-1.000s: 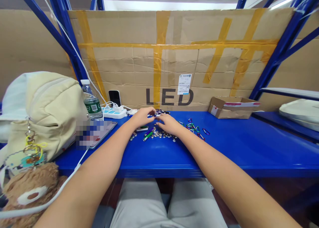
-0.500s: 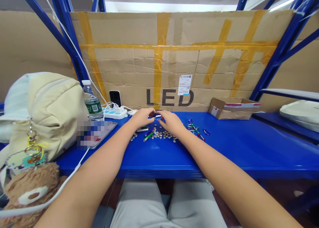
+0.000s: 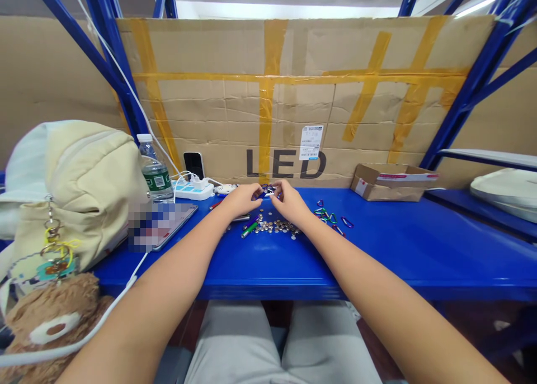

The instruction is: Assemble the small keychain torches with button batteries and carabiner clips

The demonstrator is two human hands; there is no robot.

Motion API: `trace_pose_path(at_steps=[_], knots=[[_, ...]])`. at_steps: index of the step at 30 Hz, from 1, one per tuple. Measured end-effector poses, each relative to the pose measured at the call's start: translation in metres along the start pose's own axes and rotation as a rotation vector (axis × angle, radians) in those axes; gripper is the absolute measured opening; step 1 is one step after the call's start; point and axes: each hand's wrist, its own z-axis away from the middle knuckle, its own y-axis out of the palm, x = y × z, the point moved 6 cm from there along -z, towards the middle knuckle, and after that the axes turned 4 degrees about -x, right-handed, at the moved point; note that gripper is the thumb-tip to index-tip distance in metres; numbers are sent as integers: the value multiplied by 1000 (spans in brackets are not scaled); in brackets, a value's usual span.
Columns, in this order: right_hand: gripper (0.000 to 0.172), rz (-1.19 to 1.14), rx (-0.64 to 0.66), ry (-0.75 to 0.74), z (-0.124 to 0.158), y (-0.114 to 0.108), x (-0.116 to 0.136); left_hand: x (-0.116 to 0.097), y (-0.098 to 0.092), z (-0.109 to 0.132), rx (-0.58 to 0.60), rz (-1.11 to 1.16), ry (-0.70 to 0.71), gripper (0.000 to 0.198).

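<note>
Both hands are together over the back of the blue table, fingertips curled in a pinch and slightly apart. My left hand (image 3: pixel 246 198) and my right hand (image 3: pixel 289 202) close around small dark blue and silvery pieces (image 3: pixel 268 193), too small to name; which fingers hold which piece I cannot tell. Below them lie many small round silver discs like button cells (image 3: pixel 277 226). Beside the discs is a green metal tube (image 3: pixel 249 230). More tubes are partly hidden by my left forearm. Coloured carabiners (image 3: pixel 331 218) lie right of my right wrist.
A low open cardboard box (image 3: pixel 394 183) stands at the back right. To the left are a white power strip (image 3: pixel 193 190), a water bottle (image 3: pixel 156 171), a phone-like device (image 3: pixel 174 227) and a cream bag (image 3: pixel 88 183) with a teddy bear (image 3: pixel 59 322). Cardboard (image 3: pixel 226 104) walls off the back.
My hands have drawn slightly apart. The silver tube that was held level between the fingertips no longer shows clearly; small blue and silvery pieces show there now.
</note>
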Motion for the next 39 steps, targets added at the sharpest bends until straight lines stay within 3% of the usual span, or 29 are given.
trace_pose_path(at_steps=[6,9,15,20,24,29,39], knots=[[19,254,321,-254,4,34,6,18,-1,0,-34,-21,-113,21],[19,311,358,-266,5,39,6,18,-1,0,-19,-5,-105,21],[16,217,307,-202,1,28,5,18,5,0,23,4,-76,21],[14,96,74,-36,-6,5,2,18,11,3,91,84,-83,22],[11,41,-56,-69,-7,-6,9,14,12,4,123,166,-92,23],[11,15,-23,-158,-5,-1,13,9,12,5,140,212,-87,24],[17,-85,19,-77,-3,5,7,8,16,5,163,245,-86,25]])
